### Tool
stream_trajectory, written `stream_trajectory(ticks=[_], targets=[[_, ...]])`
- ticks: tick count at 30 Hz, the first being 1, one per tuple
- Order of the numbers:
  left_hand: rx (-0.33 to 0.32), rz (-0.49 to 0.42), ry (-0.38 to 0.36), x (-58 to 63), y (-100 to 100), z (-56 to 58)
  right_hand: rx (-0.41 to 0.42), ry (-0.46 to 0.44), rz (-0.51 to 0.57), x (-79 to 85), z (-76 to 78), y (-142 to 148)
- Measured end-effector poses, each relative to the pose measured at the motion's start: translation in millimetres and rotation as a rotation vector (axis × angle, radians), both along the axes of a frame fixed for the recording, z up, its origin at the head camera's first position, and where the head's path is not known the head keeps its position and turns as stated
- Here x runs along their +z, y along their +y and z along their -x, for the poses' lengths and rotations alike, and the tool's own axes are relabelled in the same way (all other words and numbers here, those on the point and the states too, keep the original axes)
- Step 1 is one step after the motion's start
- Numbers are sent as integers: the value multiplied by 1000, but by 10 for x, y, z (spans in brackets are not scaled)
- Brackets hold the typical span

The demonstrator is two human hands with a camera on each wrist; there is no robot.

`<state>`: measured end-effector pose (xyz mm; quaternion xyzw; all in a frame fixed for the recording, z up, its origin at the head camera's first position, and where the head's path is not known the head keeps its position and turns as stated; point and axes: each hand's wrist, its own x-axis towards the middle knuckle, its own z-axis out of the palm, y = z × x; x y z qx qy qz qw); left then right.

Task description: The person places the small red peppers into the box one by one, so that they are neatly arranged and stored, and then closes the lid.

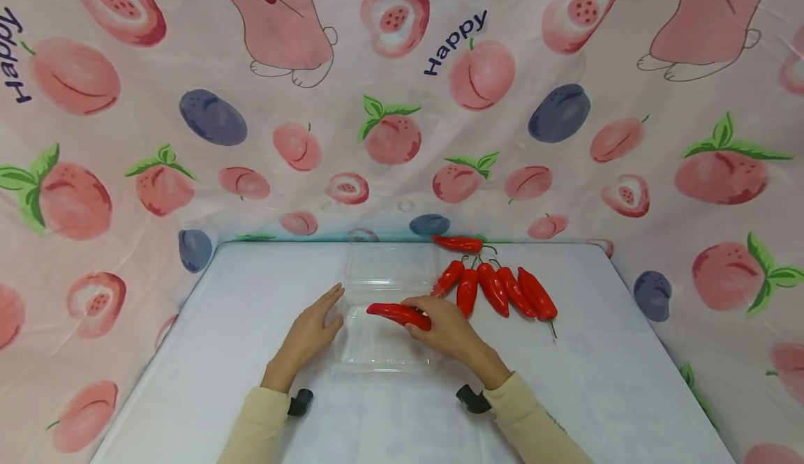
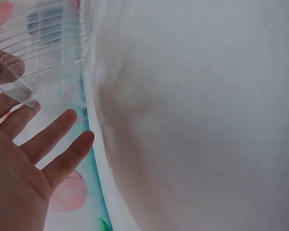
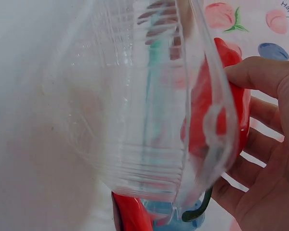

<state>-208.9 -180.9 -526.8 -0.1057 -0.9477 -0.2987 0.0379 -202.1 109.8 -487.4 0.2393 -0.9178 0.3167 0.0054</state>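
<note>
Right hand: grip clamped on red pepper, above clear box. Left hand: grip apart, fingers extended at box's left edge. Six more peppers on table.

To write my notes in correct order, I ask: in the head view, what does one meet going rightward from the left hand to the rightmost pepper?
Left hand → held red pepper → right hand → rightmost red pepper.

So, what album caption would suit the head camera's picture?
Right fingers hold a red pepper at an open clear container, left fingers alongside.
</note>
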Motion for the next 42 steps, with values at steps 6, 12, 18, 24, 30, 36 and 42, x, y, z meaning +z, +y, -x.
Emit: stream_trajectory(ticks=[6,12,18,24,30,36,42], targets=[[-16,-9,36,-27,-7,9,11,-29,-23,-24,-15,-35],[-9,-6,31,-27,-9,16,20,-26,-23,-8,-27,-38],[-1,8,35,-24,-2,24,9,-11,-11,59,-31,-22],[0,10,42,-16,-3,23,26,29,-27,86,-27,-39],[4,12,34,-17,7,20,55,44,-27,75,-36,-82],[11,15,26,-21,15,26,91,-5,-10,50,-58,-138],[8,19,23,-12,9,25,107,-54,-6,-3,-91,-191]])
